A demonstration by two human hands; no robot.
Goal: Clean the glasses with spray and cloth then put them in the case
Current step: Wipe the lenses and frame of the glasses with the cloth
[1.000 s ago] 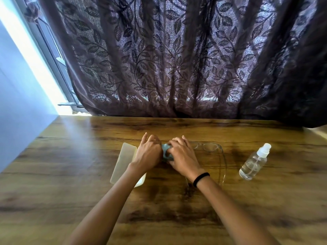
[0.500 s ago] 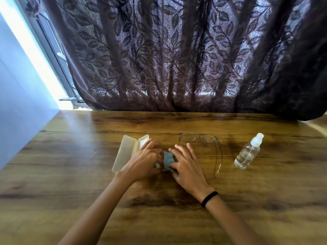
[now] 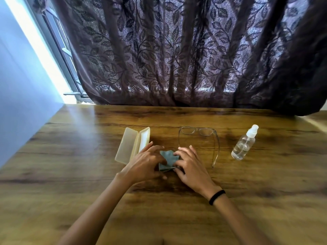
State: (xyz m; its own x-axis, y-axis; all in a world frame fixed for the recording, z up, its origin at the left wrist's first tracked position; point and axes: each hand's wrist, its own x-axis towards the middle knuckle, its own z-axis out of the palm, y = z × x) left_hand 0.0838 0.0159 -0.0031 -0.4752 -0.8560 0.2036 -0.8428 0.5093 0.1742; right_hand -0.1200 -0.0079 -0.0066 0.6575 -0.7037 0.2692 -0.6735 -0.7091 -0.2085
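Both grips, left hand (image 3: 145, 164) and right hand (image 3: 192, 167), are clamping the cloth (image 3: 167, 159); the glasses (image 3: 198, 132) are lying just beyond them, not yet inside the open case (image 3: 130, 145) leftward.

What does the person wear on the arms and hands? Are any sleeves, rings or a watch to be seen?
No sleeve is in sight: both forearms are bare as far as the view shows. The right hand has a thin black band round its wrist. The left hand and its wrist carry nothing. No ring or watch is visible.
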